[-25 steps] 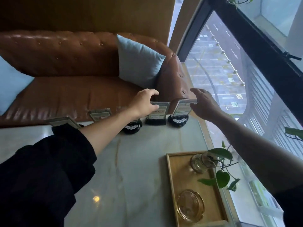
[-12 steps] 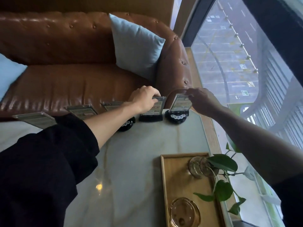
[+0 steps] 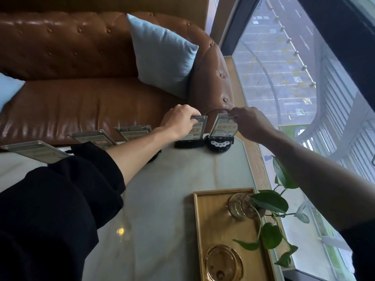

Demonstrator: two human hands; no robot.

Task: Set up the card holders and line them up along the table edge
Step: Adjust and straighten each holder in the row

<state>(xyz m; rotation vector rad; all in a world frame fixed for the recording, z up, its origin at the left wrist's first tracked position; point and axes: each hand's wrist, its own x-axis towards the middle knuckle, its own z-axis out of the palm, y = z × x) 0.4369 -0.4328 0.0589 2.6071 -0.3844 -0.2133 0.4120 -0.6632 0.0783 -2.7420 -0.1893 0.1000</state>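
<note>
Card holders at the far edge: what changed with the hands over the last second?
Both hands closed in and took hold. The left hand now grips the top of the flat-based card holder; the right hand pinches the top of the round-based card holder. A second ago both hovered open just short of them. The three holders to the left and the wooden tray kept their places.
</note>
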